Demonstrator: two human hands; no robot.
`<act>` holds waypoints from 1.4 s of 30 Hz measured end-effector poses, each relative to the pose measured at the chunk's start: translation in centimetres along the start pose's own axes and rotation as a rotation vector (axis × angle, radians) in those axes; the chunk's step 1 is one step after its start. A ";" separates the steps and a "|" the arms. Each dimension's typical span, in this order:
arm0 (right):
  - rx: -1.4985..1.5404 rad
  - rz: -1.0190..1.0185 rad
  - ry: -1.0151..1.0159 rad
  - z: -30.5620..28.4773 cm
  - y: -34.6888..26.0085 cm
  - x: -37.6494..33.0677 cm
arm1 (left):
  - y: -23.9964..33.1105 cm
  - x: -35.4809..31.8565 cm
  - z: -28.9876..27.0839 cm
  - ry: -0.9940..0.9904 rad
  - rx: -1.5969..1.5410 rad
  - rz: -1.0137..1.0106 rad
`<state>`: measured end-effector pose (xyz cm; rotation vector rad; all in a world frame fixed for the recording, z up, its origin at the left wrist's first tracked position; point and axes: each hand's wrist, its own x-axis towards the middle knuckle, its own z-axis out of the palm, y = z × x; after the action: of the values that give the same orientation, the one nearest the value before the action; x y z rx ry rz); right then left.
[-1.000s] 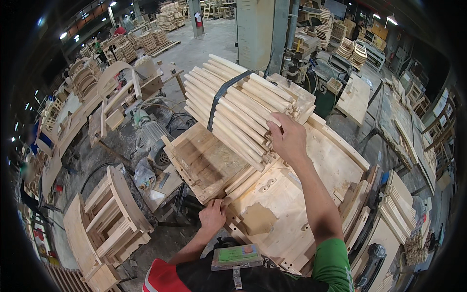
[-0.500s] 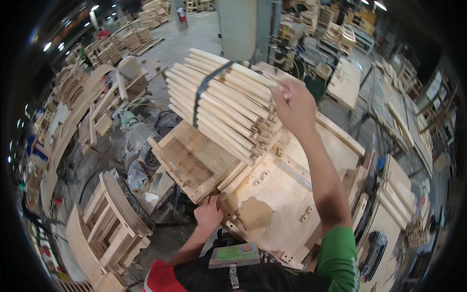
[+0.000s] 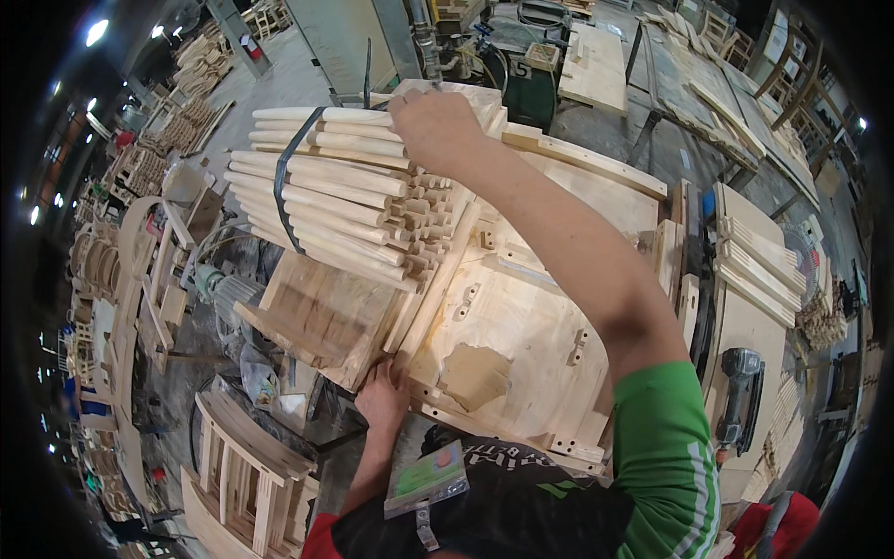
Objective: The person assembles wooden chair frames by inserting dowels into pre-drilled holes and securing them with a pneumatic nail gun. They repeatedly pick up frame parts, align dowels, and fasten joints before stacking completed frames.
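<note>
A bundle of pale wooden spindles, bound by a dark strap, lies on a wooden tray with their ends facing right. At the bundle's upper right corner, my right hand is closed on the end of a top spindle; its fingertips are partly hidden. My left hand has its fingers curled at the near corner, where the tray meets a wooden jig board, and appears to grip the board's edge. The board carries small wooden blocks and an irregular tan patch.
To the right, a nail gun and several loose spindles rest on a side panel. Slatted curved wooden frames stand at lower left. A motor sits left of the tray. Behind are a pillar and a green bin.
The view has swung, so the bundle and board appear farther left. My right hand remains at the bundle's upper right end, with the arm now reaching more sideways. My left hand stays at the near corner.
</note>
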<state>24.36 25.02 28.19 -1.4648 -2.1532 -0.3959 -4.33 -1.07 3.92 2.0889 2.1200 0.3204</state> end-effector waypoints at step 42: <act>1.012 0.649 -0.562 -8.7 -0.2 -15.4 | 8.6 23.0 -13.2 0.757 -0.437 0.448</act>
<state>30.83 8.57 26.87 -1.5550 -1.5887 1.2634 0.16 21.32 19.91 2.3381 1.5693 1.6799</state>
